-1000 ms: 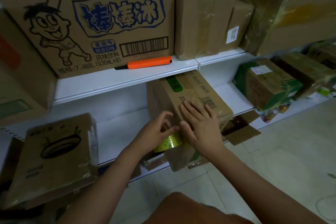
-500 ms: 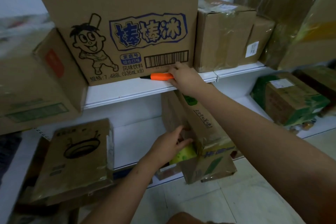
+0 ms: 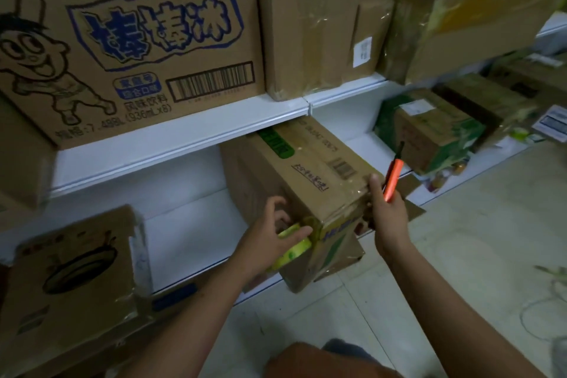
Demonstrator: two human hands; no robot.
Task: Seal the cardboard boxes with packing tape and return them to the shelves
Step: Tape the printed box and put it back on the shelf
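A long cardboard box (image 3: 310, 172) lies on the lower white shelf (image 3: 190, 224), its near end sticking out past the shelf edge. My left hand (image 3: 270, 239) grips a yellow-green roll of packing tape (image 3: 293, 247) against the box's left near corner. My right hand (image 3: 388, 212) holds an orange utility knife (image 3: 393, 175) at the box's right near corner, the knife pointing up and away, with the thumb against the box's top edge. Shiny tape runs over the box's near end.
A big printed carton (image 3: 129, 40) and taped brown boxes (image 3: 306, 27) fill the upper shelf (image 3: 184, 135). A flat box with a pan drawing (image 3: 70, 267) leans at lower left. Green-wrapped boxes (image 3: 429, 129) sit on the shelf to the right. Tiled floor (image 3: 460, 255) lies below.
My right hand took the orange knife off the upper shelf and brought it down to the box's right near corner. The left hand stayed on the tape roll.
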